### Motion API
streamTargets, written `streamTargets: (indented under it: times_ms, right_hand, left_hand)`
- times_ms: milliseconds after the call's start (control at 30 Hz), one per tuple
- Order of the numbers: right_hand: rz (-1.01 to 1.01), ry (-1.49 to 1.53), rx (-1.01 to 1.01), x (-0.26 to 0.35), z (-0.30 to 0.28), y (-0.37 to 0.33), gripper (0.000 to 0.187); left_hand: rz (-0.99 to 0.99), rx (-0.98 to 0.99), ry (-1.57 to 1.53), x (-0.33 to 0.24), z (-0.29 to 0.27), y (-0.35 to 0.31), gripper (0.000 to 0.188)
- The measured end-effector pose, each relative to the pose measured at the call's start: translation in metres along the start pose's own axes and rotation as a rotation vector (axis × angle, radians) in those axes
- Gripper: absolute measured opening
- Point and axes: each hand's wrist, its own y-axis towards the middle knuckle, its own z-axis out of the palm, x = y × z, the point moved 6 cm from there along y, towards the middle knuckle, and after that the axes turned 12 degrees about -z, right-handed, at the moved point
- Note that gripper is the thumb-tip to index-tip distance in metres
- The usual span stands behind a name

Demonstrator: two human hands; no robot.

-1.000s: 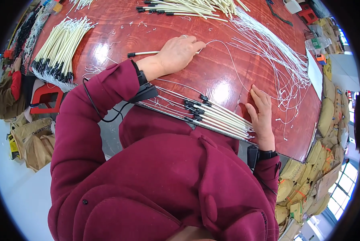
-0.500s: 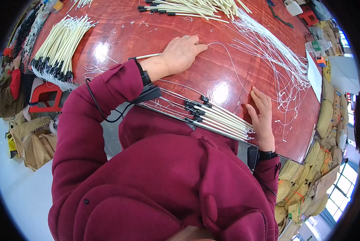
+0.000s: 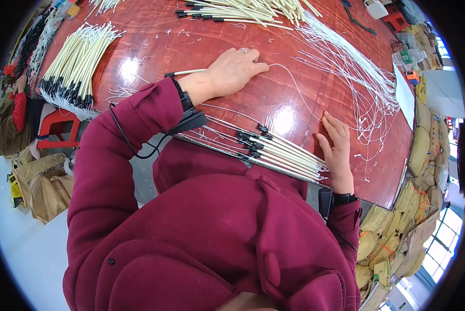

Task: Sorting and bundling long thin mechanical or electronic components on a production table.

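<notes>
My left hand (image 3: pixel 233 73) is closed at the far middle of the table, palm down. From its thumb and fingertips a thin white cord (image 3: pixel 293 78) runs in a slack curve to my right hand (image 3: pixel 337 147). That hand lies with fingers stretched and thumb apart, the cord reaching its fingertips; whether they press on it is hidden. A pale rod with a black end (image 3: pixel 187 72) shows beside my left wrist, its other end hidden by the hand. Between my arms, along the near edge, lies a row of cream rods with black tips (image 3: pixel 287 154), white cords trailing left.
A reddish wooden table (image 3: pixel 154 57) bears a bundle of rods (image 3: pixel 79 62) at left, another rod pile (image 3: pixel 242 11) at the far side, and loose white cords (image 3: pixel 354 67) at right. Brown sacks (image 3: pixel 398 223) are stacked at right. A red stool (image 3: pixel 59 127) stands at left.
The cord between my hands now curves lower and closer to the table. My left hand has shifted very slightly; my right hand stays almost where it was.
</notes>
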Motion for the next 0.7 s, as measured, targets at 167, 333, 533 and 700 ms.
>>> streamTargets:
  times_ms: [167, 333, 533, 700]
  right_hand:
    - [-0.005, -0.007, -0.005, 0.001, -0.001, 0.000, 0.045]
    - [-0.014, -0.009, 0.008, 0.003, -0.002, 0.001, 0.047]
    - [-0.011, -0.005, 0.051, 0.002, -0.003, 0.002, 0.051]
    - [-0.005, -0.064, 0.093, 0.006, -0.001, 0.005, 0.059]
  left_hand:
    - [-0.017, 0.026, -0.024, -0.004, -0.004, 0.001, 0.048]
    - [0.121, 0.063, -0.044, -0.011, -0.011, 0.000, 0.034]
    - [0.097, 0.033, -0.129, -0.004, -0.017, -0.019, 0.018]
    - [0.063, 0.055, -0.012, 0.003, -0.017, -0.021, 0.011]
